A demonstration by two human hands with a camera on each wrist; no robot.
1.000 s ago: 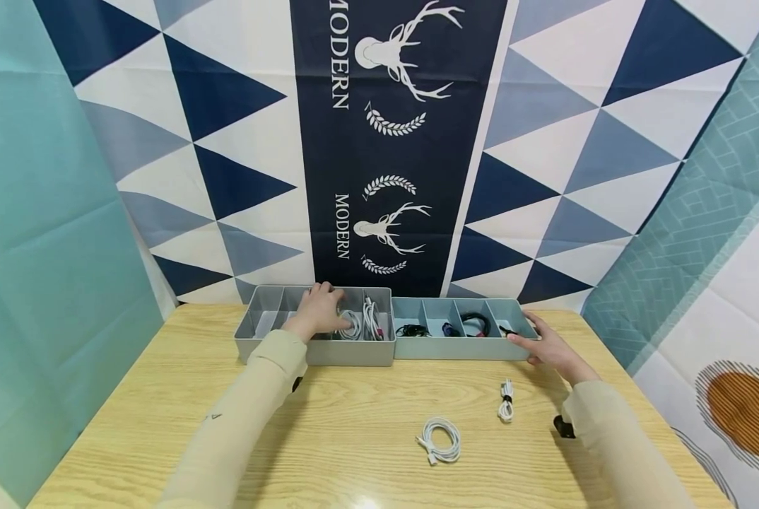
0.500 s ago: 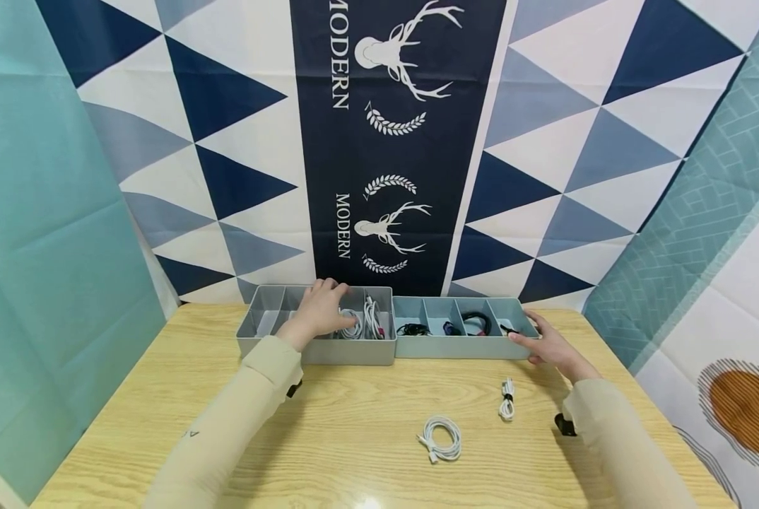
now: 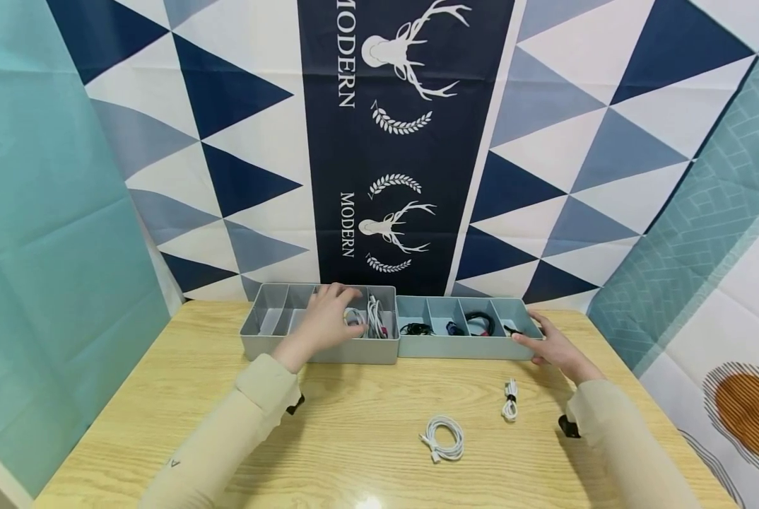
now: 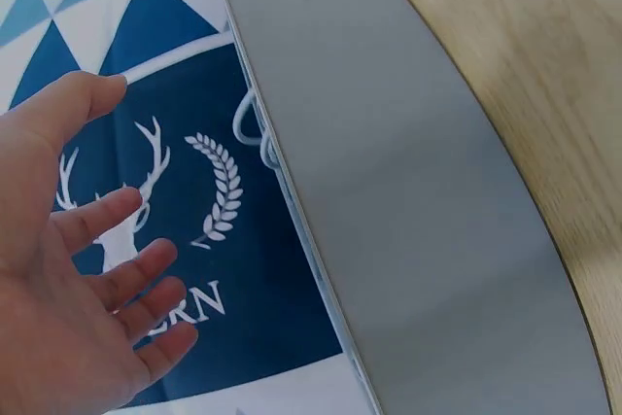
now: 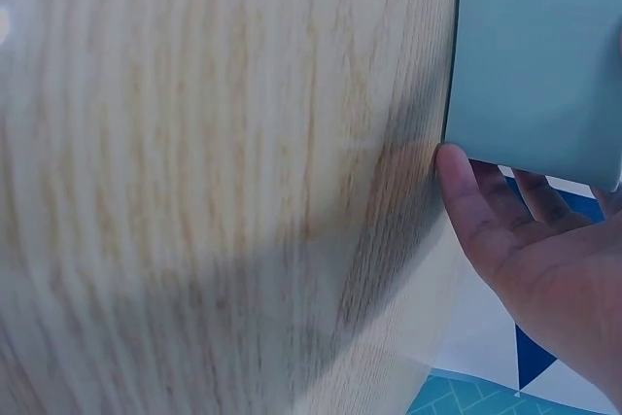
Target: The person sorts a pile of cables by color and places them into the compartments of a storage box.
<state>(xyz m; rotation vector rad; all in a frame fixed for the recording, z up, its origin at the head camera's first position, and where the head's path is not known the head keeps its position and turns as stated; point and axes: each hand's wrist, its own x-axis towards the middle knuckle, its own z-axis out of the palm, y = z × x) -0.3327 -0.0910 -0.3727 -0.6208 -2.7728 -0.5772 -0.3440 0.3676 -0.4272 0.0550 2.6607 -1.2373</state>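
Over a grey compartment box [image 3: 360, 352] hovers my left hand [image 3: 325, 318], fingers spread and holding nothing, as the left wrist view confirms. A white coiled cable [image 3: 354, 317] lies partly hidden by it. Beside that, another white cable [image 3: 374, 319] fills the rightmost compartment. My right hand [image 3: 559, 351] holds the right end of a light blue compartment box [image 3: 468, 348], thumb at the front and fingers around the end. Inside that box are a thin black cable [image 3: 417, 329], a dark blue cable [image 3: 454, 329] and a thick black coiled cable [image 3: 481, 322].
Both boxes stand end to end along the back of the wooden table [image 3: 367, 431]. A loose white coiled cable [image 3: 444, 439] lies in front of them. Farther right is a white cable bundle [image 3: 510, 401] with a black strap. Patterned cloth [image 3: 246, 141] hangs close behind the boxes.
My left hand has moved slightly right above the grey box. My right hand stays at the end of the blue box. The head view has shifted a little.
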